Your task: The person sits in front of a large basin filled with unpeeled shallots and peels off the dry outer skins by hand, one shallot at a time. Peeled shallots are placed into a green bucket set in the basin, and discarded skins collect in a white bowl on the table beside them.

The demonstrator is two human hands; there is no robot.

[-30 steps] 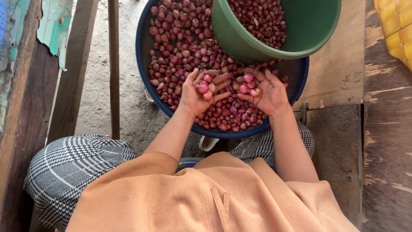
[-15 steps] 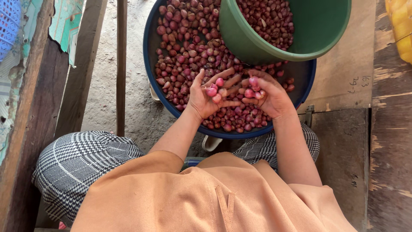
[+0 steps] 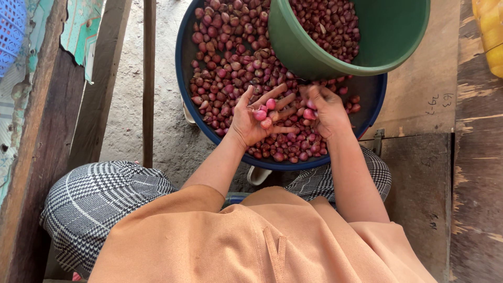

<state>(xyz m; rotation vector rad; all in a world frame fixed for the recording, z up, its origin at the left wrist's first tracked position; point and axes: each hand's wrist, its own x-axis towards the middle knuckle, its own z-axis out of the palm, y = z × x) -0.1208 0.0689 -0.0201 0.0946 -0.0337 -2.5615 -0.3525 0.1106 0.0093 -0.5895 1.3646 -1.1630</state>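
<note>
I'm seeing left hand (image 3: 257, 118) cupping peeled shallots (image 3: 264, 112), palm up; right hand (image 3: 326, 107) touching alongside, pinching one; basin (image 3: 183, 68) directly beneath.

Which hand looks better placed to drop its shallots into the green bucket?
Probably the right hand: it holds a peeled shallot right beneath the green bucket rim. The left hand, palm up and cupping several shallots, sits farther from it over the blue basin.
</note>
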